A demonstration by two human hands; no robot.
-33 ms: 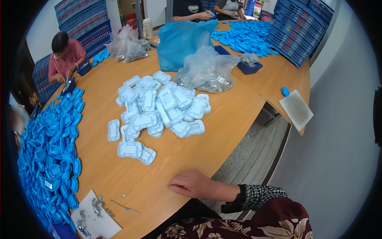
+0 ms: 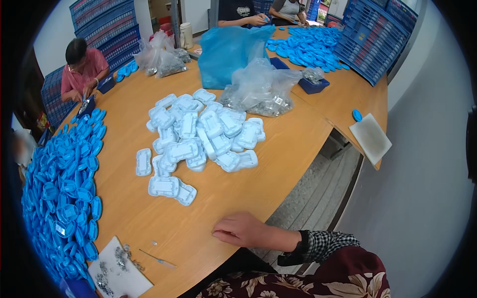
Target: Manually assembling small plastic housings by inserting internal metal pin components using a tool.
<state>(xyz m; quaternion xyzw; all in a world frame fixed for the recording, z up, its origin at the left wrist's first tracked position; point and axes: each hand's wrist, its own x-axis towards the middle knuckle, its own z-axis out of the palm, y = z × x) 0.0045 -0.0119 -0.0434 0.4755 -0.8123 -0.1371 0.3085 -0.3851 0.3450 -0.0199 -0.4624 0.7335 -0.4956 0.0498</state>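
Right hand (image 2: 240, 230): fingers curled, nothing visible held | left hand (image 2: 123, 296): can't tell | ahead of right fingers: open pale-blue shells (image 2: 189, 124) untouched | leftward: metal parts (image 2: 120, 259) loose

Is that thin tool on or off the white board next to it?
Off. The thin tool lies on the table, with wood showing between it and the white board.

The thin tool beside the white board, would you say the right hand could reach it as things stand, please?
Probably yes: the right hand is at the edge of the table, to the right of the thin tool, and no object shows between them.
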